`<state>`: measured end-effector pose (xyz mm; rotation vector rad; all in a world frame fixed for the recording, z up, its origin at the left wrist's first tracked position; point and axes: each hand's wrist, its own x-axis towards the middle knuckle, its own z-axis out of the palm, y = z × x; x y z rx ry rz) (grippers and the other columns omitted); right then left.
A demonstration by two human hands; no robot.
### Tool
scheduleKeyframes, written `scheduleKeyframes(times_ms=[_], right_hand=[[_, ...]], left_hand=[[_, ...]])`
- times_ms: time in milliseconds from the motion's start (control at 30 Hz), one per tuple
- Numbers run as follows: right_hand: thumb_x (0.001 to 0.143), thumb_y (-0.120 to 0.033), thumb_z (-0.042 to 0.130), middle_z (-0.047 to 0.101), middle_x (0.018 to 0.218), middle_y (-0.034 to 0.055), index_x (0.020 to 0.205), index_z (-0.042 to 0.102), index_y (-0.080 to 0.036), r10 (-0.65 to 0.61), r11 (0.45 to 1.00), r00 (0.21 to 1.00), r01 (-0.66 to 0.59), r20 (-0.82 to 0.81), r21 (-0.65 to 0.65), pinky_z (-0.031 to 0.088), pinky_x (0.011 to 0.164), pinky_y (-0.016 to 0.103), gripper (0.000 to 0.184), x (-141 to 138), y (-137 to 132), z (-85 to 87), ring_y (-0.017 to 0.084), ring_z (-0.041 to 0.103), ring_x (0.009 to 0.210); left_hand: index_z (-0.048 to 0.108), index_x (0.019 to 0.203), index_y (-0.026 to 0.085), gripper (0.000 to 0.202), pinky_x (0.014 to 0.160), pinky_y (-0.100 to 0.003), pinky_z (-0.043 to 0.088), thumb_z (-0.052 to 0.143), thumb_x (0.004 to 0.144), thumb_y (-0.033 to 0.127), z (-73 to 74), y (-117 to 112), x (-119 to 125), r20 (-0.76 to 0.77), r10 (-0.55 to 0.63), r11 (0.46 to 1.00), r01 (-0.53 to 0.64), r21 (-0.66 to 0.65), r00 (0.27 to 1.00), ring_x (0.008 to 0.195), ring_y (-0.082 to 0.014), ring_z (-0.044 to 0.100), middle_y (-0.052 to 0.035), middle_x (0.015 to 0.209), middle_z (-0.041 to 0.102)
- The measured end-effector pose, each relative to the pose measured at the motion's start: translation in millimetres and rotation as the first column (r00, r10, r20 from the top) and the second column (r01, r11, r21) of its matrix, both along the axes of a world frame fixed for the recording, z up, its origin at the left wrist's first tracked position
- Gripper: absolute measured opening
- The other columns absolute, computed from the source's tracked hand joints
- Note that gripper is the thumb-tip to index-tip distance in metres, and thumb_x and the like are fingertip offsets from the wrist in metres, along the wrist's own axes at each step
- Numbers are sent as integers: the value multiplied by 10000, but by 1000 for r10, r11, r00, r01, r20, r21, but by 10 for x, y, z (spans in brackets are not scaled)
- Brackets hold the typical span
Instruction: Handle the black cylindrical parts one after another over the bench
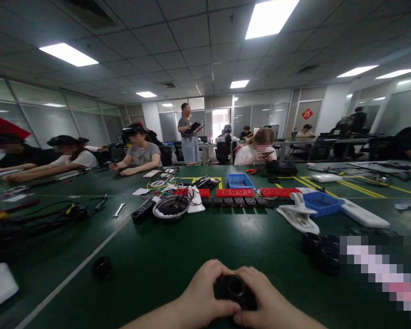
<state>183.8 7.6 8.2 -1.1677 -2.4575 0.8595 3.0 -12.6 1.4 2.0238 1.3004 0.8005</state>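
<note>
At the near edge of the green table, both hands meet around a small black cylindrical part (236,287) with a round hole in its top. My left hand (204,289) curls around it from the left, thumb and fingers closed on its side. From the right, my right hand (262,289) wraps the same part. Its lower portion is hidden by the fingers. Several similar black round parts (324,256) stand grouped to the right, and a single black ring-shaped part (102,267) lies to the left.
Beyond the hands lie red socket strips (234,193), a round metal-rimmed dish (171,208), a white clip-like base (299,214), blue trays (240,181) and a wrench (118,210). A white device (0,285) is at the left edge. Several people sit around the table; one stands behind.
</note>
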Motion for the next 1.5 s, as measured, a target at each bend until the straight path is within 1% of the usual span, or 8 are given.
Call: scheduleKeyframes(times_ms=[133,267,467,700,967,1133,1300,1500], right_hand=[[567,-166,706,563,894,24,890,619,-162,50,991,999,-49,3,-127,367,739,292,334,96,58,91,207,492,855],[555,-155,721,560,896,22,909,621,-165,39,986,999,-34,26,-165,363,746,295,368,117,58,145,210,484,861],[544,-196,763,568,872,16,872,639,-170,65,990,997,-60,33,-130,352,726,287,352,102,73,118,207,483,841],[479,-208,795,533,825,-8,804,597,-157,-28,992,997,36,67,-117,338,673,251,384,77,68,60,181,477,806],[496,-374,755,553,773,29,705,513,-160,-166,984,981,159,96,81,331,610,270,385,-45,-21,-83,184,482,705],[578,-355,690,585,821,63,741,526,-165,-246,950,963,217,110,227,347,685,331,299,-116,-81,-112,229,501,770],[540,-292,746,581,970,49,1006,559,-186,-54,998,998,54,-19,34,358,775,334,514,-34,-54,-26,235,502,879],[548,-180,751,569,912,21,895,632,-168,95,987,995,-89,33,-134,362,767,301,368,108,10,152,214,491,874]], left_hand=[[619,968,210,416,676,-226,386,783,591,271,16,23,-61,-9,-127,992,127,-1,992,784,-159,488,5,869,529],[614,1009,239,449,685,-223,391,785,595,266,32,19,-88,-17,-179,984,178,-21,984,793,-155,489,11,886,526],[614,1000,232,452,675,-219,392,789,585,269,2,15,-67,15,-161,986,162,-48,987,782,-153,487,15,874,516],[613,917,204,413,661,-220,379,801,553,250,22,-28,-12,-19,-82,994,81,-68,996,775,-156,488,19,856,508],[581,849,179,380,686,-247,382,787,533,225,25,-83,62,-27,74,994,-76,-75,997,805,-181,502,10,859,518],[574,855,181,362,720,-268,387,767,550,209,2,-77,97,-7,141,988,-141,-57,990,826,-195,495,-6,880,534],[578,853,183,359,680,-243,383,770,551,217,3,-37,39,2,53,998,-53,-33,999,788,-176,488,9,852,527],[605,893,200,395,634,-211,363,789,544,226,36,-16,-46,6,-121,992,121,-41,993,753,-149,480,28,831,512]])
